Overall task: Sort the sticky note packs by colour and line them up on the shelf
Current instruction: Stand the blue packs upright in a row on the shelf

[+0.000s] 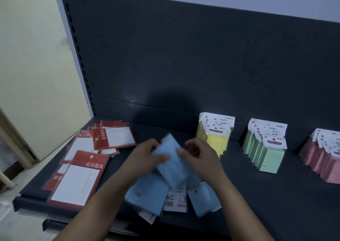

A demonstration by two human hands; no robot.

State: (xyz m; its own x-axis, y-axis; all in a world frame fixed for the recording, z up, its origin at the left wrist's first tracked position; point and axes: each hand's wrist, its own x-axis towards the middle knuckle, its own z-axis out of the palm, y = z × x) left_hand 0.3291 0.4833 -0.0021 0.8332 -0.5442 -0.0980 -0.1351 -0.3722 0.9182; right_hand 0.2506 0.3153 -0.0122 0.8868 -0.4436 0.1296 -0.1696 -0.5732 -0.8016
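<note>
Blue sticky note packs (pixel 171 160) were gripped by the left hand (pixel 147 156) and right hand (pixel 200 156) over the shelf (pixel 257 194).

A shop: dark retail shelf (pixel 276 194) with slotted upright (pixel 77 47), packaged sticky note packs (pixel 215 136) on display
</note>
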